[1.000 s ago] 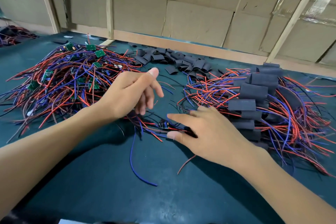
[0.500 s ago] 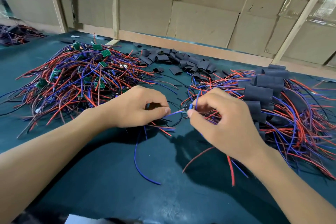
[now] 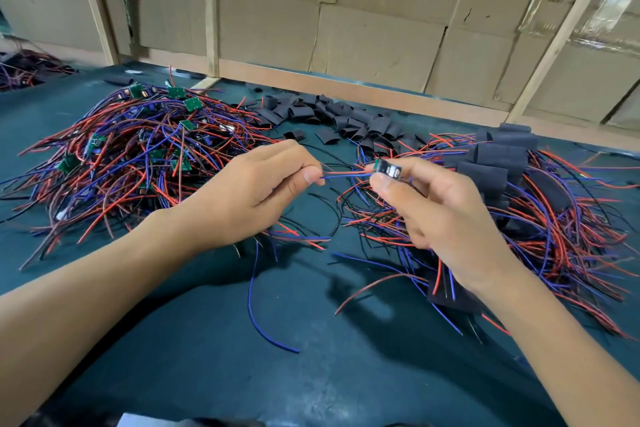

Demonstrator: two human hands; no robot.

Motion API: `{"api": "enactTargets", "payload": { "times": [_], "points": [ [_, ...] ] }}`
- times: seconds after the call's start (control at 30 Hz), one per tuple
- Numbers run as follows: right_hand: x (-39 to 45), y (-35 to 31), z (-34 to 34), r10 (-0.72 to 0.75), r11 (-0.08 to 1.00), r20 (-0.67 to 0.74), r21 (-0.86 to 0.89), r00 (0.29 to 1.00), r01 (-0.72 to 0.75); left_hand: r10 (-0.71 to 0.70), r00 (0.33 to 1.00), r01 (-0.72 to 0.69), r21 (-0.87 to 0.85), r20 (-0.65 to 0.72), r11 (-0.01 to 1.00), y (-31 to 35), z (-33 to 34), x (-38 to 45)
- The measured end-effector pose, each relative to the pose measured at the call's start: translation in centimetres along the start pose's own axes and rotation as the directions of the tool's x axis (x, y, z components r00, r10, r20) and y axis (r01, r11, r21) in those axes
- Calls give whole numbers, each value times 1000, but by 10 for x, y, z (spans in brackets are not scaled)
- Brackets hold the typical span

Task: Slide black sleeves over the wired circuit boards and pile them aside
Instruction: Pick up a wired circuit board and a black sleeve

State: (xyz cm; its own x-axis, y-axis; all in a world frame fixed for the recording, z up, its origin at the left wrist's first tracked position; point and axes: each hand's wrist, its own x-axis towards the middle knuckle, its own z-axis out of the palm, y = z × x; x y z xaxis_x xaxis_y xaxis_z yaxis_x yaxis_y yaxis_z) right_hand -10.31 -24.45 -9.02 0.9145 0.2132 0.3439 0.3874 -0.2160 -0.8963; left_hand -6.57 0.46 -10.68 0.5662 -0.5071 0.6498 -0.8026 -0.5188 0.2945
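Dark green felt-like cloth is covering the table (image 3: 207, 374), and both hands are hovering above it, close together. The right hand (image 3: 440, 215) is pinching a small green circuit board with a dark component (image 3: 388, 169) between thumb and fingertips, while the left hand (image 3: 249, 194) is pinching the thin blue and red wires (image 3: 346, 174) running out of that board, so the wires are stretching taut between the two hands. Beyond the left hand is lying a tangled heap of red, blue and brown wires with bare green boards (image 3: 138, 156). Beyond both hands is sitting a scatter of short, flattened black tube sleeves (image 3: 346, 120), matte and soft-looking. To the right of the right hand is spreading a pile of sleeved boards with trailing wires (image 3: 512, 184). Behind, brown cardboard sheets in a pale wooden frame (image 3: 381, 45) are carrying faint printed characters, too blurred to read.
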Motion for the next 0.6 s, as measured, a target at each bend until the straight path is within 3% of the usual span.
{"api": "enactTargets", "payload": {
  "times": [0.13,0.3,0.37,0.43,0.6],
  "points": [
    [-3,-4,-4,-34,994,80,-97,996,42,75,997,-78,162,25,984,5,-12,1],
    [-8,2,3,-187,918,7,-355,982,178,159,985,-173,328,70,929,11,-21,14],
    [-10,4,12,-304,799,86,-520,949,303,180,979,-202,307,100,930,10,-15,25],
    [-8,7,20,-345,736,131,-577,929,355,139,986,-158,248,94,956,5,-8,40],
    [-6,20,33,-256,827,-39,-526,966,198,-25,994,31,-55,109,998,-15,12,76]
  ]
}}
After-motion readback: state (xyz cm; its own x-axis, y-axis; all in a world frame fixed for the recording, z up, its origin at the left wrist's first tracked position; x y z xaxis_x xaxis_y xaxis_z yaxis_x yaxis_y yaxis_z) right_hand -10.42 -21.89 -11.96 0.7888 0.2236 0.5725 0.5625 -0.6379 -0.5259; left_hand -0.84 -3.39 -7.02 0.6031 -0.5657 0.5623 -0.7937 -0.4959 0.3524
